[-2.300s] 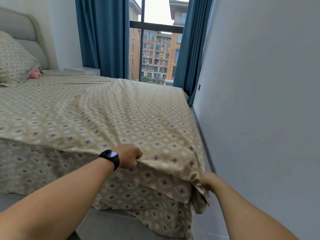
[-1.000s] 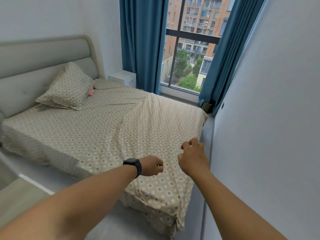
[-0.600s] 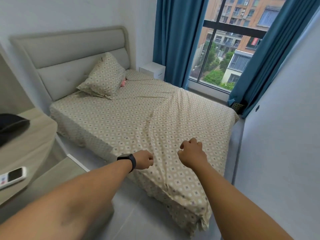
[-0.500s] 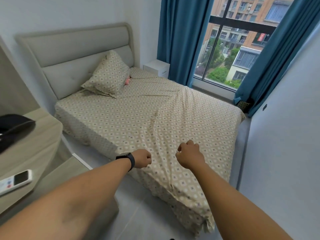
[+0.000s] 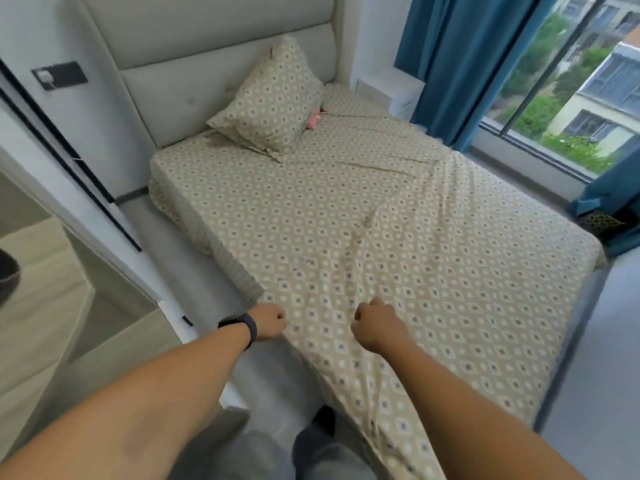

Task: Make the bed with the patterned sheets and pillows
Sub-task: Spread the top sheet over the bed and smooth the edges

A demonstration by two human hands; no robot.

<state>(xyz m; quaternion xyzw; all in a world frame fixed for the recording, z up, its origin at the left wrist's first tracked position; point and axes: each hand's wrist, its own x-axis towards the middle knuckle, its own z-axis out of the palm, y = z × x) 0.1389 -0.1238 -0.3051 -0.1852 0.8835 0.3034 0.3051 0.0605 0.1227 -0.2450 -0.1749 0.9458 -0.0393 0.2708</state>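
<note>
Over the last couple of seconds both hands let go of the patterned sheet at the foot corner. Now left hand and right hand hover fisted, holding nothing, at 6 o'clock. The sheet covers the bed, a ridge creasing its middle; the pillow leans at 12 o'clock, so smoothing likely remains.

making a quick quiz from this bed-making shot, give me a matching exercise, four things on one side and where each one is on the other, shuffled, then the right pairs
Things:
1. patterned pillow
2. black watch
3. blue curtain
4. pink object

Places:
A. on the wrist of the left hand
B. hanging beside the window
C. propped against the headboard
D. peeking out from beside the pillow, on the patterned sheet

Pairs: 1-C, 2-A, 3-B, 4-D
</note>
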